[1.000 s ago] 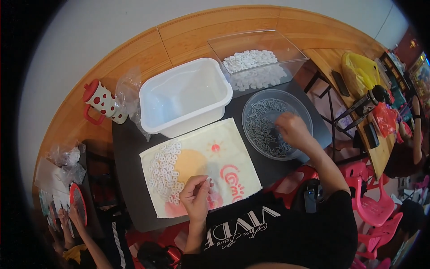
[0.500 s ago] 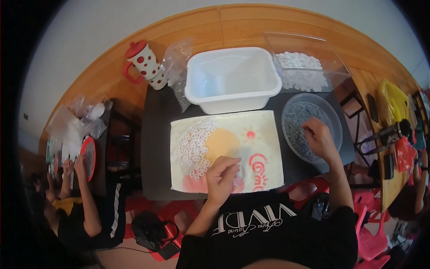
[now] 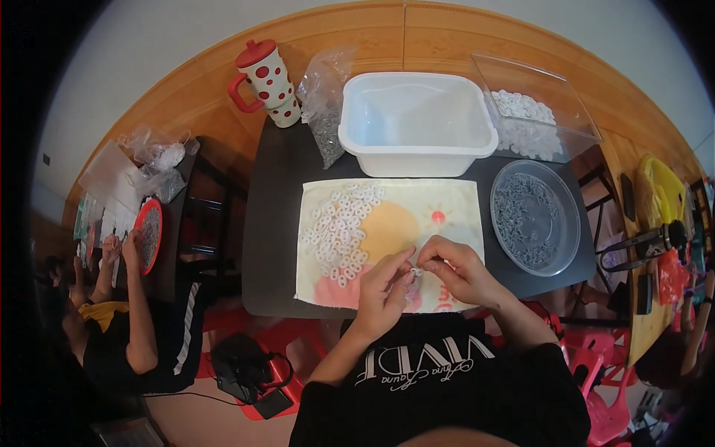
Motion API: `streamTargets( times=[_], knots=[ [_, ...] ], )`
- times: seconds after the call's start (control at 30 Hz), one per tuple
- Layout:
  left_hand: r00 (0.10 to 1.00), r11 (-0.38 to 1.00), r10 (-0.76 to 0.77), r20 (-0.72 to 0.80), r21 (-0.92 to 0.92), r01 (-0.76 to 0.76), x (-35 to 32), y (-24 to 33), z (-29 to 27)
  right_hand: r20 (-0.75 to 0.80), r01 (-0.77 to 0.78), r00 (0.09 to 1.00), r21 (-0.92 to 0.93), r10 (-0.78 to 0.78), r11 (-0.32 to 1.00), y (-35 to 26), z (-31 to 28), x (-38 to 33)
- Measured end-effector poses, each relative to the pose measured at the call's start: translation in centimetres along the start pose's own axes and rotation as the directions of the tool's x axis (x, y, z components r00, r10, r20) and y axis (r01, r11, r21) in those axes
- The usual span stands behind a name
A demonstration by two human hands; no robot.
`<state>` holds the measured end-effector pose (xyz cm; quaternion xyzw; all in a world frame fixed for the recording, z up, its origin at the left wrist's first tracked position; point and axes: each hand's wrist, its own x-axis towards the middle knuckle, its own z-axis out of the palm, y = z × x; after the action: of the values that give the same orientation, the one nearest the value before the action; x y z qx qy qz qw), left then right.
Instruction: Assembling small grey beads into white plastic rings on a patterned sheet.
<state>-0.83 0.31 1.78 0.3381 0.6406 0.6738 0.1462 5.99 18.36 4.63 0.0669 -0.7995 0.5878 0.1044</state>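
My left hand (image 3: 380, 294) is closed in a pinch on a small white plastic piece (image 3: 416, 273) near the front of the towel. Against it, the fingertips of my right hand (image 3: 460, 274) are pinched together; whatever they hold is too small to make out. On the left part of the pale yellow towel (image 3: 463, 197) lies a loose heap of white oval pieces with holes (image 3: 335, 232). To the right of the towel, a round clear tub (image 3: 572, 249) holds many small grey screws (image 3: 514, 197).
A white basin (image 3: 418, 160) stands behind the towel. Beside it are a bag of grey screws (image 3: 326, 134) and a spotted tumbler (image 3: 277, 89). At the back right, a clear box (image 3: 573, 112) holds white pieces. At left, a person works over a red tray (image 3: 158, 249).
My right hand has left the screw tub and come to my left hand over the towel. The view has shifted, so the table things appear farther right.
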Motion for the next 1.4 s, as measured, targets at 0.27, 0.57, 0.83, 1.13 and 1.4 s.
streamTargets(
  times=[0.27,0.57,0.83,1.13,1.4],
  knots=[
    [0.999,0.999,0.034,-0.001,-0.033,-0.034,0.0,0.0,-0.3,0.058,0.019,0.998,-0.118,-0.012,0.993,-0.2,0.4,0.6],
    [0.994,0.997,0.071,-0.083,-0.014,-0.072,-0.5,-0.4,0.0,0.144,0.092,0.988,-0.292,-0.051,0.952,-0.6,0.4,1.0],
    [0.995,0.997,0.052,-0.084,-0.052,-0.057,-0.3,-0.2,-0.2,-0.118,0.035,0.991,-0.185,-0.058,0.982,-0.3,-0.1,1.1],
    [0.993,0.998,0.025,-0.119,0.067,-0.017,-3.8,1.3,-3.2,0.06,0.087,0.996,-0.334,-0.07,0.939,0.0,1.0,1.9],
    [0.932,0.999,-0.042,-0.361,-0.013,0.04,-5.5,1.1,-5.2,0.225,0.249,0.966,-0.653,-0.13,0.715,1.4,5.7,6.2]
  ],
)
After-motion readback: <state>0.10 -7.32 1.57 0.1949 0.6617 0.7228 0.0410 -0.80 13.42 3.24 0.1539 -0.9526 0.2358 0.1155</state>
